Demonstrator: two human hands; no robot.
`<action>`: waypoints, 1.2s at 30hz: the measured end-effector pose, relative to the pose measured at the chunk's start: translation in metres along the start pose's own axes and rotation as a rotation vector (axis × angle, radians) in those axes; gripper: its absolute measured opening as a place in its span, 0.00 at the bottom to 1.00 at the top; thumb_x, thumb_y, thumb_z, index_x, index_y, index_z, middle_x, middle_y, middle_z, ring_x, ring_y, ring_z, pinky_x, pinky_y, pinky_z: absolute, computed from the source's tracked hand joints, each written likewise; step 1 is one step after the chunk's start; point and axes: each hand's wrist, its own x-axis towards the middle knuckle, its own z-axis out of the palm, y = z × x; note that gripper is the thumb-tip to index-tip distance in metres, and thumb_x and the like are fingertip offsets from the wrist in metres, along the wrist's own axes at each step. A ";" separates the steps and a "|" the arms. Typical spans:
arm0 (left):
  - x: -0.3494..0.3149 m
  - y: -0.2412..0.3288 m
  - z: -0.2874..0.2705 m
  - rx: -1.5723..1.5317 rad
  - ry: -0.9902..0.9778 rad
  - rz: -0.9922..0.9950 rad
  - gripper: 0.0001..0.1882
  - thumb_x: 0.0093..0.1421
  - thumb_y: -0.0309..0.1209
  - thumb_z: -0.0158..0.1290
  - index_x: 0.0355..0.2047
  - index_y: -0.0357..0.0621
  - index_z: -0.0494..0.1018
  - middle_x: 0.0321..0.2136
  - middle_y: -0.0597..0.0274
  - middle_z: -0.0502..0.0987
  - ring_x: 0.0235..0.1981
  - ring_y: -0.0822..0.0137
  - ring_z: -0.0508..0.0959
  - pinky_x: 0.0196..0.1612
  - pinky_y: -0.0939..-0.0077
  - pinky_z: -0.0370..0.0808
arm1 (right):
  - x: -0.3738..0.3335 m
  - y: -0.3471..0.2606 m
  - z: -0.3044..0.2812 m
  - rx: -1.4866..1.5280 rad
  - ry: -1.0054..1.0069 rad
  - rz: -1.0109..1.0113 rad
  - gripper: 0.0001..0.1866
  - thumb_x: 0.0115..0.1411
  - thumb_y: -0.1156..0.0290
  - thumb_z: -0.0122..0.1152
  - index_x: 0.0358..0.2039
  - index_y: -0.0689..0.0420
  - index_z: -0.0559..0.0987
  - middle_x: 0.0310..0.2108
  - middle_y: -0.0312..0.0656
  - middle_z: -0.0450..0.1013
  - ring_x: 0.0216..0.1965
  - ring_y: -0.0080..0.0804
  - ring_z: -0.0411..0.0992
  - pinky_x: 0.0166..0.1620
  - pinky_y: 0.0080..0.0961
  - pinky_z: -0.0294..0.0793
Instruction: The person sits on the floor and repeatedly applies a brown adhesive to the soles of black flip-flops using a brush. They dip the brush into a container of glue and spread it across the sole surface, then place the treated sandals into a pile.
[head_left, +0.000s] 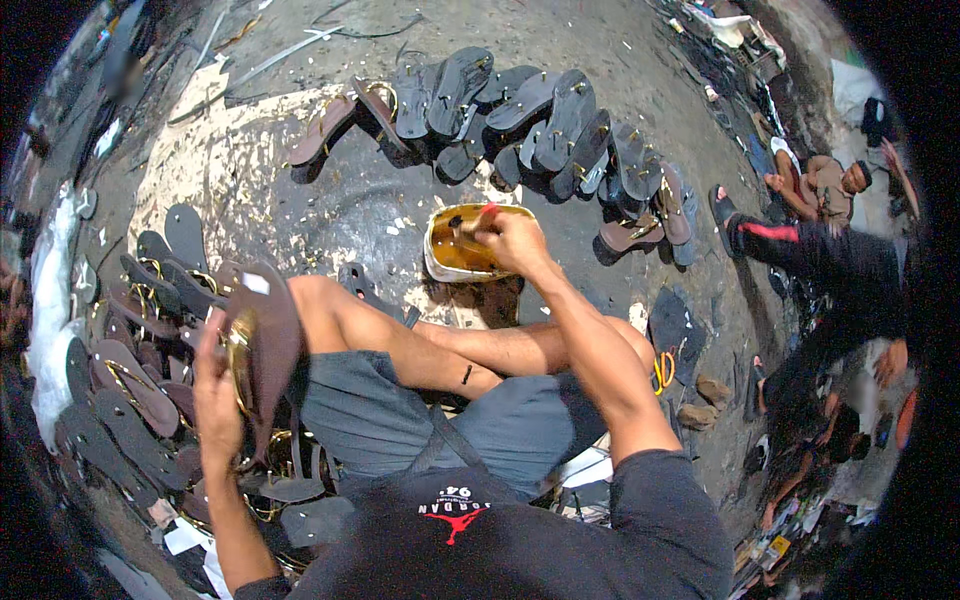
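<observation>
My left hand is closed on a brown sandal with gold straps, held up beside my left knee. Its broad sole faces to the right, and the straps lie by my fingers. Farther off, my right hand grips a brush over a white-rimmed tub. A bit of red shows at the brush's upper end, and its dark tip reaches into the amber liquid inside. I cannot tell how deep the tip sits.
Dark and brown sandals form an arc beyond the tub. A pile of sandals lies at my left. Yellow-handled scissors rest by my right knee. At the right are a person's dark-trousered leg and another seated person.
</observation>
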 end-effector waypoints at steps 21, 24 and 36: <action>-0.011 0.046 0.069 0.488 0.158 0.167 0.59 0.36 0.35 0.70 0.69 0.39 0.53 0.59 0.44 0.64 0.62 0.42 0.62 0.66 0.53 0.58 | -0.107 -0.009 -0.135 0.690 0.420 -0.168 0.15 0.65 0.68 0.61 0.50 0.62 0.80 0.46 0.38 0.79 0.48 0.27 0.74 0.56 0.28 0.71; -0.032 0.054 0.087 0.631 0.251 0.159 0.60 0.36 0.39 0.72 0.69 0.40 0.54 0.65 0.45 0.60 0.64 0.41 0.61 0.67 0.50 0.55 | -0.099 -0.017 -0.111 0.724 0.406 -0.184 0.17 0.66 0.68 0.61 0.51 0.62 0.78 0.49 0.39 0.77 0.49 0.26 0.73 0.56 0.27 0.70; 0.034 0.124 0.114 -1.212 -0.191 -0.303 0.29 0.65 0.51 0.49 0.50 0.35 0.72 0.37 0.55 0.81 0.34 0.61 0.82 0.39 0.66 0.82 | -0.147 -0.164 -0.093 1.142 0.636 -0.467 0.15 0.66 0.65 0.63 0.46 0.63 0.78 0.42 0.37 0.76 0.42 0.21 0.73 0.45 0.20 0.73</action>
